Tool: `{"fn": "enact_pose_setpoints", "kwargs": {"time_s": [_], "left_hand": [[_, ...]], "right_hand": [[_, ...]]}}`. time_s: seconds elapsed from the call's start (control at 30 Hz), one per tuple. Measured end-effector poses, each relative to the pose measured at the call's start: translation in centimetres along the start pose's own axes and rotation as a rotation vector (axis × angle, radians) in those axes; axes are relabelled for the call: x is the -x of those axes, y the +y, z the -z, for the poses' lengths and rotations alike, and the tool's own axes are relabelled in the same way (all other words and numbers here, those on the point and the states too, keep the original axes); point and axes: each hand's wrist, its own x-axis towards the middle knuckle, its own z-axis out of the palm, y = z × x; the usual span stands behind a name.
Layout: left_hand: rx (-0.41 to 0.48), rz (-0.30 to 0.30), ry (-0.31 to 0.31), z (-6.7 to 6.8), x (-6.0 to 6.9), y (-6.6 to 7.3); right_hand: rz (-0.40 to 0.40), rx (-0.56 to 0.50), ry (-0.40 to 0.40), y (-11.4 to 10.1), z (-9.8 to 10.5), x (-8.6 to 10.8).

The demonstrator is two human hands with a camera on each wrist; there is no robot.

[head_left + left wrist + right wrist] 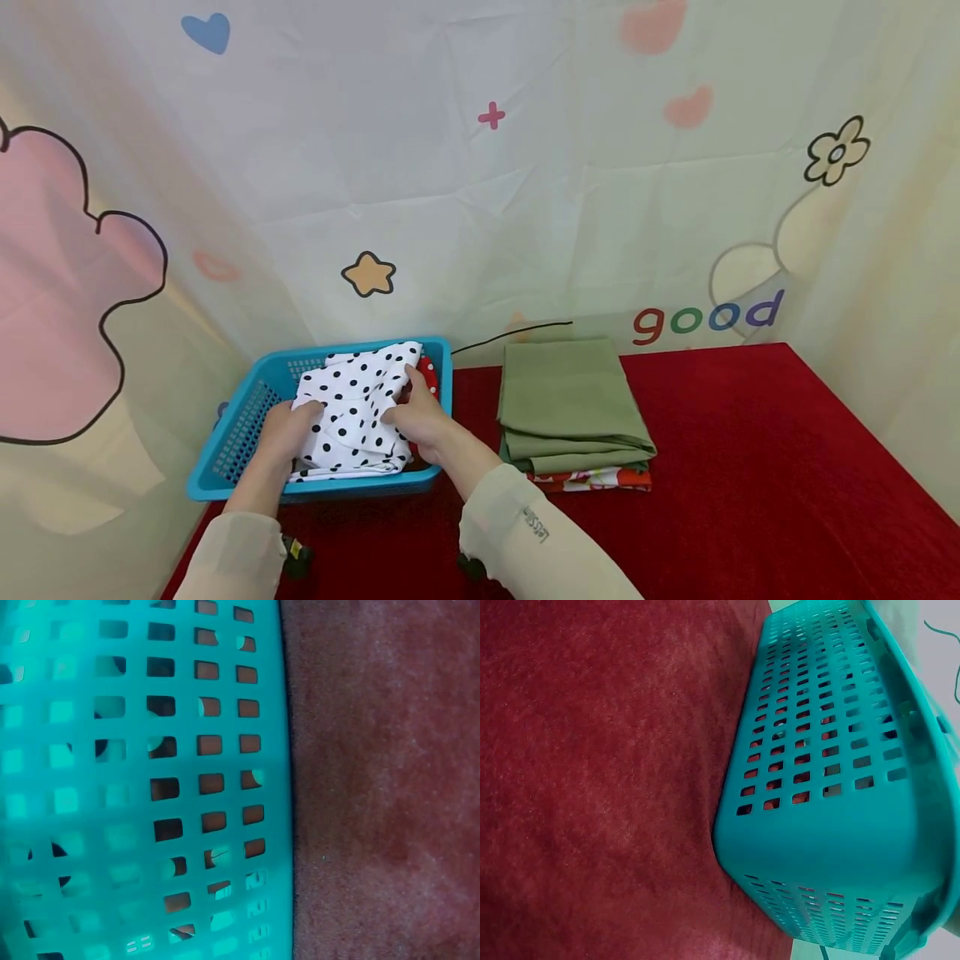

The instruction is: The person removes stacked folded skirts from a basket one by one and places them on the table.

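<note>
At the frame's lower left, the polka-dot cloth (351, 418) lies in the blue basket (251, 425) between my left hand (288, 427) and right hand (423, 419), fingers pinching its opposite sides.

A cloth (358, 398) lies in the basket (243, 435), left of the fabric stack (568, 396) on the table (727, 467).

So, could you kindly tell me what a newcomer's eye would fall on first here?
Probably the bright blue basket at the left of the red table, with the black-spotted white cloth inside it. Next might come the folded green cloth to the basket's right, then the colourful word "good" on the backdrop, right of centre.
</note>
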Motion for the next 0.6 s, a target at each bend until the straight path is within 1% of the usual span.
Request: {"fn": "enact_pose_setpoints", "kwargs": {"time_s": [0.17,0.37,0.6], "left_hand": [[0.009,0.010,-0.013,-0.23,-0.04,-0.23],[0.029,-0.010,-0.037,-0.31,0.00,-0.30],[0.021,-0.026,-0.049,0.06,0.06,-0.11]], "right_hand": [[-0.020,-0.037,-0.038,0.30,0.03,-0.14],[-0.032,-0.071,-0.068,0.31,0.03,-0.09],[-0.004,-0.073,-0.073,0.20,-0.14,-0.01]]}}
